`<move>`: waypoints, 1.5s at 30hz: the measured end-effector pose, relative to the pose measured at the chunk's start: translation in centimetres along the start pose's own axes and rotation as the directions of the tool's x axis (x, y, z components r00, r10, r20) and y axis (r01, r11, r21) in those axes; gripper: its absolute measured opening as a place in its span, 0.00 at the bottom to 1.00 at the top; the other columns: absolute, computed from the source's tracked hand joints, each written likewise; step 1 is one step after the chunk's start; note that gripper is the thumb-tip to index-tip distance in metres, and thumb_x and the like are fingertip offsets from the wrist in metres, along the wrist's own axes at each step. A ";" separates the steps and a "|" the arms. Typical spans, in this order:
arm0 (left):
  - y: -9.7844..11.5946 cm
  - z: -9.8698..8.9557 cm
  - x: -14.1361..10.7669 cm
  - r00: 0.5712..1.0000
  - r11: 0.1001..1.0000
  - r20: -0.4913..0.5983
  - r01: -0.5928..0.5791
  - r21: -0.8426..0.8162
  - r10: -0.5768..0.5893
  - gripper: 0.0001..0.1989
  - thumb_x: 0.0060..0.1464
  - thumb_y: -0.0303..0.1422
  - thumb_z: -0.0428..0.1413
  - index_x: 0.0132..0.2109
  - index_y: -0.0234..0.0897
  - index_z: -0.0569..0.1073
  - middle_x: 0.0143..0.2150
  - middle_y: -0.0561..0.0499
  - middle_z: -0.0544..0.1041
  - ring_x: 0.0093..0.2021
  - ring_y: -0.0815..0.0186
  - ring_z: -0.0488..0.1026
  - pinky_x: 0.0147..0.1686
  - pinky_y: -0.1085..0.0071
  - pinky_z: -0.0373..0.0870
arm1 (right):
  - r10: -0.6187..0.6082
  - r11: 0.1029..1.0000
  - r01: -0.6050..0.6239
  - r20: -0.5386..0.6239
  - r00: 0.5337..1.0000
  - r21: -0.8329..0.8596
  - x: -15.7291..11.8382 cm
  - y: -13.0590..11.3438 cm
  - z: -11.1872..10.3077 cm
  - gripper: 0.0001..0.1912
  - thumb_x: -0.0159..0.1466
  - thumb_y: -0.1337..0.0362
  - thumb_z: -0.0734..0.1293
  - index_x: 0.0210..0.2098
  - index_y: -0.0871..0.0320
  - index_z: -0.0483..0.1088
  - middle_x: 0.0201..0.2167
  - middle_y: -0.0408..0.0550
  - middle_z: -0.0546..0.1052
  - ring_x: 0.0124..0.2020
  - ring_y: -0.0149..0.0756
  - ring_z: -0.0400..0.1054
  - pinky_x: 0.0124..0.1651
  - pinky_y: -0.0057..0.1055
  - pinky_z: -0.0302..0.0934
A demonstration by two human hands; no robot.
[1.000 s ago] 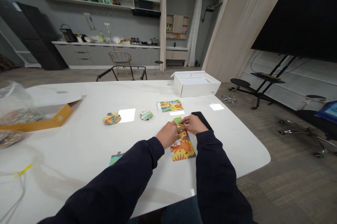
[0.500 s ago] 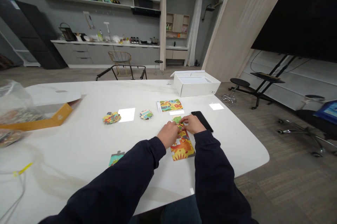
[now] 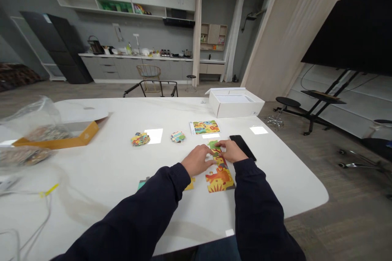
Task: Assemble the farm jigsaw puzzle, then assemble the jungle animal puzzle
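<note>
Working at top end of jigsaw strip (image 3: 219, 181) on white table (image 3: 281, 183): left hand (image 3: 197, 160) and right hand (image 3: 232, 150) close together, both touching pieces there, grip unclear. Lion section joined; larger pile (image 3: 140, 139) and smaller pile (image 3: 178, 137) lie loose, near picture card (image 3: 205, 127).

Your left hand (image 3: 196, 160) and right hand (image 3: 232, 150) sit close together in front of you, fingers (image 3: 207, 152) pointing inward toward each other, tips just apart. Both forearms (image 3: 131, 212), in dark long sleeves (image 3: 257, 208), angle in from either side, cuffs reaching your wrists.
</note>
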State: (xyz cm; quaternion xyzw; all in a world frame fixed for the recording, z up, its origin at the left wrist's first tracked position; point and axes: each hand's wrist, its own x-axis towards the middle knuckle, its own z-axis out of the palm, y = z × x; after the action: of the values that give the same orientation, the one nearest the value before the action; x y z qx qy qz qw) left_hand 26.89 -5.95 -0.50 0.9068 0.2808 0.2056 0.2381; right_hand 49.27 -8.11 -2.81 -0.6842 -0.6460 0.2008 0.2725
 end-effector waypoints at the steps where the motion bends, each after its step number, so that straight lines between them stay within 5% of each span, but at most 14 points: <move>1: -0.5 -1.3 -0.8 0.998 1.000 -0.056 -0.004 -0.018 0.003 0.13 0.60 0.39 0.62 0.49 0.39 0.80 0.50 0.45 0.79 0.53 0.57 0.75 0.58 0.63 0.69 | -0.003 1.000 0.003 0.003 1.000 -0.004 0.0 0.0 0.0 0.24 0.48 0.78 0.76 0.44 0.56 0.82 0.44 0.50 0.83 0.48 0.48 0.77 0.56 0.41 0.71; 4: -3.3 -6.4 -3.6 0.984 0.999 -0.173 0.042 0.009 -0.039 0.11 0.64 0.40 0.57 0.47 0.41 0.80 0.48 0.48 0.80 0.51 0.60 0.76 0.57 0.64 0.70 | -0.024 0.999 0.025 0.021 0.999 -0.042 -0.1 0.0 -0.1 0.23 0.50 0.76 0.75 0.45 0.56 0.81 0.45 0.51 0.83 0.47 0.47 0.77 0.55 0.40 0.71; 7: -8.1 -11.0 -7.1 0.948 0.972 -0.255 0.217 0.088 -0.189 0.10 0.62 0.38 0.55 0.45 0.42 0.80 0.46 0.49 0.81 0.45 0.61 0.77 0.52 0.64 0.72 | -0.047 0.995 0.042 -0.052 0.998 -0.090 0.0 -0.1 0.0 0.19 0.54 0.68 0.75 0.46 0.54 0.81 0.44 0.52 0.83 0.44 0.45 0.78 0.51 0.38 0.72; 10: -13.2 -13.2 -10.6 0.873 0.922 -0.433 0.334 0.195 -0.224 0.10 0.63 0.37 0.52 0.43 0.41 0.78 0.42 0.49 0.81 0.43 0.60 0.76 0.51 0.62 0.72 | -0.069 0.990 0.048 -0.161 0.985 -0.131 0.1 -0.3 -0.1 0.17 0.59 0.58 0.72 0.47 0.53 0.80 0.42 0.52 0.82 0.41 0.44 0.77 0.45 0.37 0.72; 12: -15.6 -13.3 -12.3 0.816 0.885 -0.536 0.395 0.247 -0.215 0.09 0.63 0.37 0.52 0.41 0.42 0.77 0.38 0.48 0.80 0.42 0.58 0.76 0.50 0.60 0.71 | -0.110 0.988 0.086 -0.193 0.975 -0.131 0.2 -0.3 0.0 0.15 0.60 0.56 0.69 0.45 0.54 0.80 0.42 0.52 0.82 0.41 0.45 0.77 0.43 0.37 0.72; 14: -17.0 -12.9 -13.1 0.817 0.881 -0.536 0.397 0.256 -0.213 0.08 0.63 0.36 0.52 0.39 0.43 0.76 0.35 0.49 0.79 0.41 0.58 0.76 0.48 0.61 0.72 | -0.127 0.986 0.101 -0.214 0.969 -0.129 0.4 -0.1 0.0 0.16 0.61 0.54 0.68 0.44 0.53 0.79 0.40 0.52 0.83 0.39 0.45 0.77 0.41 0.38 0.72; 19: -17.3 -11.7 -12.9 0.834 0.931 -0.533 0.293 0.216 -0.139 0.07 0.63 0.33 0.52 0.38 0.42 0.74 0.33 0.50 0.77 0.40 0.61 0.76 0.48 0.65 0.73 | -0.112 0.993 0.099 -0.261 0.959 -0.063 0.3 -0.3 -0.5 0.19 0.63 0.51 0.65 0.47 0.53 0.79 0.40 0.53 0.83 0.38 0.45 0.77 0.43 0.41 0.72; 24: -18.2 -10.8 -13.2 0.795 0.938 -0.602 0.261 0.227 -0.075 0.09 0.64 0.34 0.52 0.37 0.39 0.75 0.26 0.54 0.73 0.29 0.66 0.74 0.37 0.70 0.72 | -0.105 0.992 0.119 -0.303 0.947 0.029 -0.2 -3.2 -0.7 0.21 0.63 0.51 0.66 0.50 0.56 0.76 0.45 0.55 0.82 0.40 0.45 0.77 0.47 0.44 0.73; 30: -19.1 -10.2 -13.5 0.756 0.938 -0.653 0.258 0.232 -0.046 0.09 0.64 0.34 0.52 0.38 0.38 0.75 0.24 0.55 0.71 0.26 0.67 0.73 0.32 0.73 0.71 | -0.159 0.987 0.160 -0.202 0.966 -0.013 2.4 -9.3 5.4 0.21 0.63 0.58 0.68 0.55 0.57 0.71 0.51 0.56 0.79 0.44 0.43 0.77 0.49 0.41 0.72; 36: -19.0 -10.1 -13.6 0.731 0.938 -0.682 0.252 0.237 -0.024 0.08 0.63 0.34 0.53 0.37 0.38 0.75 0.24 0.55 0.71 0.26 0.67 0.73 0.30 0.74 0.69 | -0.067 0.988 0.024 -0.278 0.958 -0.155 6.3 -13.8 12.0 0.24 0.62 0.58 0.72 0.53 0.65 0.72 0.51 0.65 0.76 0.56 0.54 0.70 0.59 0.44 0.64; 45: -19.0 -10.0 -13.6 0.720 0.934 -0.694 0.261 0.244 -0.020 0.08 0.63 0.34 0.53 0.37 0.38 0.75 0.24 0.54 0.72 0.26 0.67 0.74 0.29 0.74 0.69 | -0.016 0.976 -0.046 -0.278 0.961 -0.214 8.3 -14.7 13.3 0.16 0.56 0.64 0.75 0.43 0.61 0.74 0.42 0.57 0.78 0.48 0.49 0.71 0.50 0.36 0.62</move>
State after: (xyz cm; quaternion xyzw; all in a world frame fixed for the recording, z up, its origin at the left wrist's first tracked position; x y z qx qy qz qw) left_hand 3.68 2.77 -6.17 0.7697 0.4470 0.4554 -0.0188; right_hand 30.23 1.86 -3.14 -0.7362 -0.6143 0.0329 0.2823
